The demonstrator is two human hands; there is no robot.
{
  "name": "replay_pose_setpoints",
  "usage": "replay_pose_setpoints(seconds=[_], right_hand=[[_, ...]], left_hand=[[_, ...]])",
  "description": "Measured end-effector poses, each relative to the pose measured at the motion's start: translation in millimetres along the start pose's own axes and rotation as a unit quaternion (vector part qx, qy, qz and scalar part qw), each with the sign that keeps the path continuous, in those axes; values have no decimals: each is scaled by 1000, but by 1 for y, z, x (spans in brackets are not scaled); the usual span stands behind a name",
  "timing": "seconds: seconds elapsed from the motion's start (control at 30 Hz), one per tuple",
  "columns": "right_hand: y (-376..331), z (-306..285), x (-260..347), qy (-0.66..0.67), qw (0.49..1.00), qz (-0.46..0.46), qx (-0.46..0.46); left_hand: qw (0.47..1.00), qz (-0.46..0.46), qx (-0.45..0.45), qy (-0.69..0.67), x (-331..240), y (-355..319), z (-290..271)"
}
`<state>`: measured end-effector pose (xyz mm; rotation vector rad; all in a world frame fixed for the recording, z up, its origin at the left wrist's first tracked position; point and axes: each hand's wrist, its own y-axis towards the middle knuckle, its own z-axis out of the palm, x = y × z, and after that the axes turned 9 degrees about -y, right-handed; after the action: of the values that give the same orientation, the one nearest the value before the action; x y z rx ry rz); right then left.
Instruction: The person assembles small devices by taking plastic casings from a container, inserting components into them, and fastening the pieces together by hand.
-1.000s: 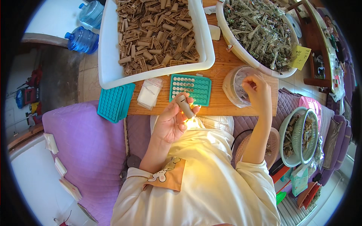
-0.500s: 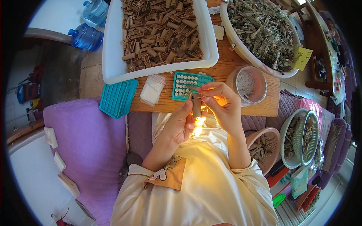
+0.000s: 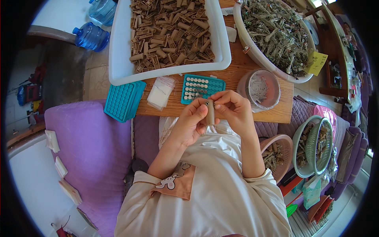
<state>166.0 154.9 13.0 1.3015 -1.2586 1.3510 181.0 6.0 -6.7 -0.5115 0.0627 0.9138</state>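
A small brown plastic cylinder stands upright between my two hands, just in front of the table edge. The fingers of my left hand are wrapped round its left side. At its top right, my right hand has thumb and forefinger pressed together; whatever they pinch is too small to make out. A dark round spot shows near the cylinder's upper end, and its lower end is not lit. Behind my hands lies a teal tray with rows of round wells, several holding white or silvery discs.
A white bin of brown plastic shells stands at the back. Beside it are a round basin of tangled clear-wired pieces and a tub of white strips. Stacked teal trays and plastic bags lie left. Baskets stand right.
The bright yellow light at the cylinder's lower end has gone out. My right fingers have closed in nearer to the cylinder's top. The view has shifted slightly.
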Motion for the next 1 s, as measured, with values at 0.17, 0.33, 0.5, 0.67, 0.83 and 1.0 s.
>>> replay_pose_setpoints(seconds=[0.17, 0.33, 0.5, 0.67, 0.83, 1.0], right_hand=[[0, -9, 0, -28, 997, 32, 65], [4, -15, 4, -18, 998, 40, 47], [4, -18, 3, -139, 988, -1, 66], [3, -22, 0, -150, 985, 3, 81], [-1, -5, -4, 41, 993, -3, -109], [-27, -25, -27, 89, 990, 106, -42]], left_hand=[[998, -21, -18, 55, -3, 1, -1], [998, -35, 4, 54, 0, 5, 4], [998, -39, 12, 42, 7, 7, 2], [998, -47, 1, 43, 10, 9, 2], [985, 76, -26, 155, 6, 8, 15], [932, 255, -10, 257, 17, 4, 13]])
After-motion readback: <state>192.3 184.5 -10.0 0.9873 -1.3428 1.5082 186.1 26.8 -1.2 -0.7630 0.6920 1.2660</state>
